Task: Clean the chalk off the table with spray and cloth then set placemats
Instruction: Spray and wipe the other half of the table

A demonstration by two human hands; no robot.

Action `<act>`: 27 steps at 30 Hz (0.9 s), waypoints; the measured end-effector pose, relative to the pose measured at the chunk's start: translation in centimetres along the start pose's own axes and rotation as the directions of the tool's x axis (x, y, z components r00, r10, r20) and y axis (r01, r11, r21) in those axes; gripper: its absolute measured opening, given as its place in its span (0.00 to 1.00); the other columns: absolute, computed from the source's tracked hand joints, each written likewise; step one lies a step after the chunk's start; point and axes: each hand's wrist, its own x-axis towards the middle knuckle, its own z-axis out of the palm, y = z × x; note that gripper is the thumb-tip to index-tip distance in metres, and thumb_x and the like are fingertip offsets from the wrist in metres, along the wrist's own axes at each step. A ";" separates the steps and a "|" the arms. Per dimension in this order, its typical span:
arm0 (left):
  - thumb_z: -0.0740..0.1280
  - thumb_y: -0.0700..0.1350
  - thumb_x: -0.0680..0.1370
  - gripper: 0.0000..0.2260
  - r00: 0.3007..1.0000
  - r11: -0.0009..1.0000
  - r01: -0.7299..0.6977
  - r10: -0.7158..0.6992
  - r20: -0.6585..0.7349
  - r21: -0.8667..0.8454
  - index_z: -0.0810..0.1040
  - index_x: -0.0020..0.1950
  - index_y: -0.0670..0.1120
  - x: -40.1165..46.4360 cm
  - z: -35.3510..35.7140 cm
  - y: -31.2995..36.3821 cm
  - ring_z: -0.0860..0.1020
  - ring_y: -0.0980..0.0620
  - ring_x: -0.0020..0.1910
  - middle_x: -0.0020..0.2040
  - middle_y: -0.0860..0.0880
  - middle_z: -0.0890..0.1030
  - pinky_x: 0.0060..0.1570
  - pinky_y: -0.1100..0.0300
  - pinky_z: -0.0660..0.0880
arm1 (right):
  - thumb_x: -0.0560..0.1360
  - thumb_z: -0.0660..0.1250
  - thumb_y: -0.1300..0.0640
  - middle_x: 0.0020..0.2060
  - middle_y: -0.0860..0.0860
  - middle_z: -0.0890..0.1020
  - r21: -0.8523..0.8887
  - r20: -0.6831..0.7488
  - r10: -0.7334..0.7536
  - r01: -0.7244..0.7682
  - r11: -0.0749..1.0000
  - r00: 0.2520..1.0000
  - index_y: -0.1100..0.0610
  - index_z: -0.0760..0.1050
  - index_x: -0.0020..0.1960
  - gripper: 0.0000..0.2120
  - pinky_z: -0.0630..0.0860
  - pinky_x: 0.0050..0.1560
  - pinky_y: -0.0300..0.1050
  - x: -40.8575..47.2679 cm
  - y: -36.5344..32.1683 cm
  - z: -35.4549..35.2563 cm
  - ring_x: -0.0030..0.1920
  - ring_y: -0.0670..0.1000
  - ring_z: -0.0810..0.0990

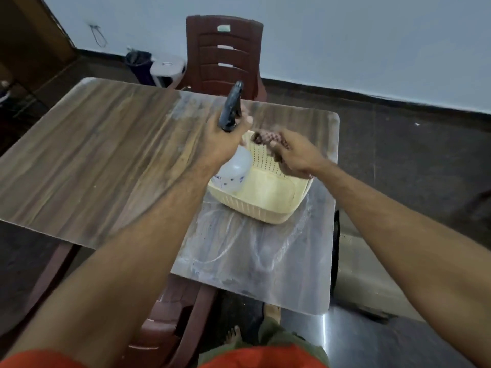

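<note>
My left hand (221, 139) grips the neck of a clear spray bottle (235, 168) with a black trigger head, held above the cream plastic basket (268, 205). My right hand (295, 155) holds a dark patterned cloth (268, 138) bunched over the basket. White chalk loops (255, 245) mark the shiny grey part of the table (279, 277) in front of the basket. A wood-grain placemat (93, 168) covers the table's left side.
A dark red plastic chair (225, 54) stands at the table's far side, and another one (164, 320) sits tucked under the near edge. A bin and a white stool (156, 66) stand by the far wall. My bare foot (233, 338) is on the floor below.
</note>
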 end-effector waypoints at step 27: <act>0.79 0.41 0.67 0.25 0.926 0.908 0.338 -0.368 0.085 0.246 0.77 0.62 0.45 2.9 1.0 -13.8 0.77 0.52 0.51 0.53 0.50 0.80 0.53 0.62 0.71 | 0.80 0.63 0.43 0.62 0.53 0.79 -0.387 0.574 0.045 0.222 0.895 0.817 0.53 0.71 0.69 0.22 0.74 0.60 0.51 5.1 6.9 7.6 0.61 0.56 0.77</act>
